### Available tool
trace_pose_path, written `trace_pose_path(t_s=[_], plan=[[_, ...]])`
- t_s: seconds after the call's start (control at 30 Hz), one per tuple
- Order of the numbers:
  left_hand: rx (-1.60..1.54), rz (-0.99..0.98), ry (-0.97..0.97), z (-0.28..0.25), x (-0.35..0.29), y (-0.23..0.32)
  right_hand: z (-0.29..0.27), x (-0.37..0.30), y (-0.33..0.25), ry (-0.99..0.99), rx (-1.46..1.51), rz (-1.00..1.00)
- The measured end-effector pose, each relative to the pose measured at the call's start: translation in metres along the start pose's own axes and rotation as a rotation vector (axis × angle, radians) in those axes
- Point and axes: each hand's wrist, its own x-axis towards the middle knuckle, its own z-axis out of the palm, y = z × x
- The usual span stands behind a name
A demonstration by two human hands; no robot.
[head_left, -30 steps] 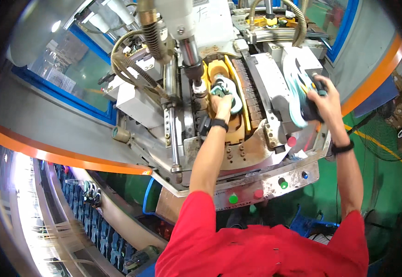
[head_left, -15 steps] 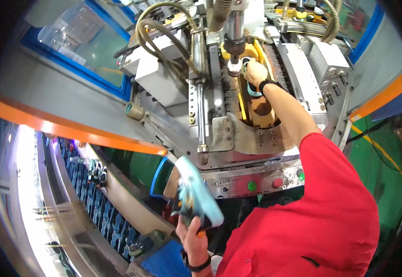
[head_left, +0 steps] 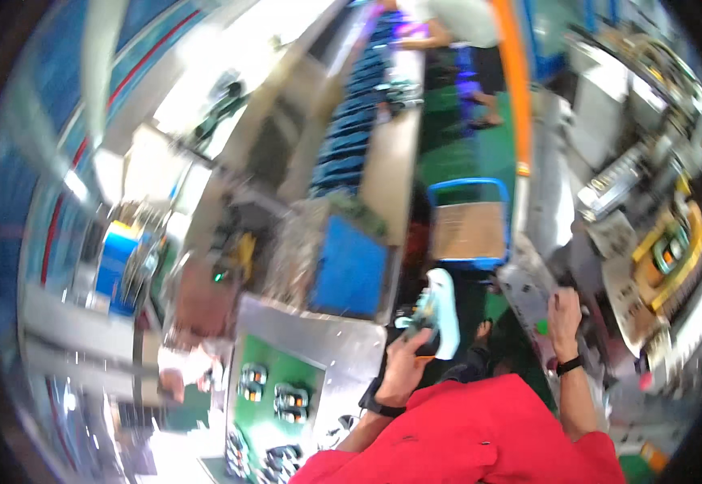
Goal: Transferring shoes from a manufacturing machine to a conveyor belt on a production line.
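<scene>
My left hand [head_left: 403,367] grips a shoe [head_left: 441,315] with a pale blue sole and a dark upper with orange details. The shoe is held up in front of my body, its sole turned to the right. My right hand [head_left: 563,323], fingers curled, is by the machine's front panel, close to a green button [head_left: 542,326]. Whatever those fingers hold or touch is blurred. Further right, another shoe [head_left: 670,252] sits in the machine between yellow pads [head_left: 696,234].
A blue-framed cart with a brown board [head_left: 470,230] stands ahead. Left of it are a blue-topped box [head_left: 349,266] and a conveyor [head_left: 355,129] with dark blue pieces. Several shoes lie on a green-surfaced rack [head_left: 274,367] at lower left. Another person [head_left: 456,32] stands far ahead beside an orange post [head_left: 515,89].
My view has swung left, so the machine is now at the right edge. My right hand has left the shoe inside the machine. My left hand still holds its shoe.
</scene>
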Motion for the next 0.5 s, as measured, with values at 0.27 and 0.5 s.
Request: trace_pose_path(t_s=[0.27, 0.5], plan=[[-0.976, -0.517, 0.424, -0.054, -0.066, -0.025, 0.092, -0.039, 0.063, -0.197, 0.092, -0.142], [-0.998, -0.521, 0.815, -0.157, -0.100, -0.120, 0.056, 0.076, -0.069, -0.126, 0.229, -0.369]])
